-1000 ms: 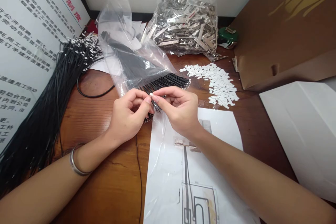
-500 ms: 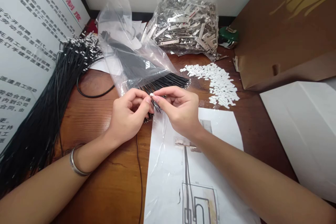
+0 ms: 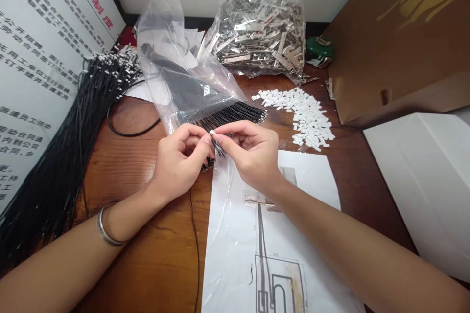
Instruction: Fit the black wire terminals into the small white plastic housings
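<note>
My right hand (image 3: 253,151) pinches a small white connector housing (image 3: 212,132) between thumb and forefinger. Against it, the thumb and forefinger of my left hand (image 3: 183,156) are closed on the end of a thin black wire (image 3: 195,244), which hangs from that hand down over the table. The wire's tip is hidden at the fingertips, so I cannot tell how far it sits in the housing. Just behind both hands, a bundle of black wires (image 3: 235,113) with metal tips sticks out of a clear plastic bag (image 3: 205,90).
Loose white housings (image 3: 312,120) lie in a pile at right. Behind stands a bag of metal strips (image 3: 257,34) beside a green tape measure (image 3: 319,51). Black wires with white ends (image 3: 69,122) fill the left side. A printed drawing (image 3: 235,234) lies in front; boxes (image 3: 418,171) stand at right.
</note>
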Tool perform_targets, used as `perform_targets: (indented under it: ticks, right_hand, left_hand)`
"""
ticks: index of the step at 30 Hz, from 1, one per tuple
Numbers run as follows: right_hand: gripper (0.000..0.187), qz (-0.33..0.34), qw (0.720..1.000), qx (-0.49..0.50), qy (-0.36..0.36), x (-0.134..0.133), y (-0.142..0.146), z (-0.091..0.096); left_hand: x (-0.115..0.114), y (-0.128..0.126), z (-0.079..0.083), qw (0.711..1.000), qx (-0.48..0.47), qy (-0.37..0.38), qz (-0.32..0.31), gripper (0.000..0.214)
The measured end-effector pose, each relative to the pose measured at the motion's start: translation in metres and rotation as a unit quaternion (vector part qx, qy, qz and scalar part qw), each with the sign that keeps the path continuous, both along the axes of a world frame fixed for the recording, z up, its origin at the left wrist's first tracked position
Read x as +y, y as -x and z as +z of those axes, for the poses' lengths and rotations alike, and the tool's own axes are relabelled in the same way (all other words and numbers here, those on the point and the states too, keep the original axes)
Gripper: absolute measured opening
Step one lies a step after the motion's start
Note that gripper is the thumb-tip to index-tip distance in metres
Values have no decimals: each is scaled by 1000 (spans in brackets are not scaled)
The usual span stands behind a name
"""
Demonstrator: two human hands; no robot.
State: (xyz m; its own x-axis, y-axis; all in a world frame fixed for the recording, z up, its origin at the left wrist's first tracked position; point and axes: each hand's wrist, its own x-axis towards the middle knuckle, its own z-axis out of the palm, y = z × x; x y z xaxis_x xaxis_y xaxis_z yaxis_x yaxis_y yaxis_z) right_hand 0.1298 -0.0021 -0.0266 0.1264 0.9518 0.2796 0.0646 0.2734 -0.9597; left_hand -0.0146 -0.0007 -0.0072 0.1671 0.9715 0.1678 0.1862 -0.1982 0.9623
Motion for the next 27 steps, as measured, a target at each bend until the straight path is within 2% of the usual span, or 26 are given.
perform_targets:
  ticks: [18, 27]
  right_hand:
    - [5, 17, 999, 5, -47, 1, 0, 0]
    - [4, 3, 999, -22, -39, -1, 1, 2]
  left_hand:
    - [0, 1, -1, 1000, 7, -6, -12, 13]
    - [1, 2, -1, 1000, 13, 8, -10, 14]
